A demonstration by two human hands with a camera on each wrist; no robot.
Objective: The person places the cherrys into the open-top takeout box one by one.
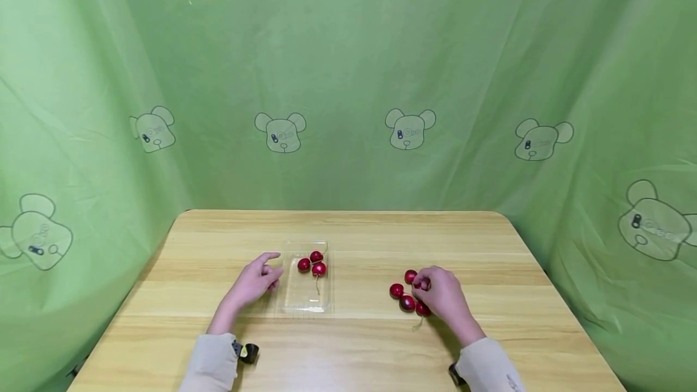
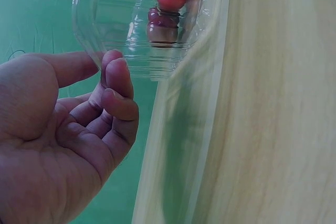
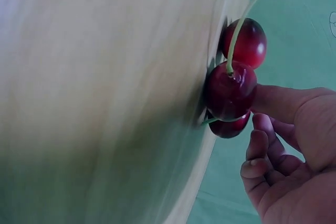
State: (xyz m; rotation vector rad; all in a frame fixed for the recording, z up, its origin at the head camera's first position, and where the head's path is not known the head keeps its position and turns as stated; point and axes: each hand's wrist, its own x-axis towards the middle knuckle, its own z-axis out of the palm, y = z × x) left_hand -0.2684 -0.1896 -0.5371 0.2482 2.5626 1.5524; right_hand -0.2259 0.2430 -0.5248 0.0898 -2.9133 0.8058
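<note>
One cherry (image 1: 425, 284) — mostly hidden, head view

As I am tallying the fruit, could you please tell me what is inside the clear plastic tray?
Three red cherries sit grouped toward the far end of the clear tray. Whatever lies directly beneath them is covered.

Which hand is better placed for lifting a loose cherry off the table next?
Probably the right hand: its fingers are right at the loose cherries. The left hand is farther off, beside the clear container.
</note>
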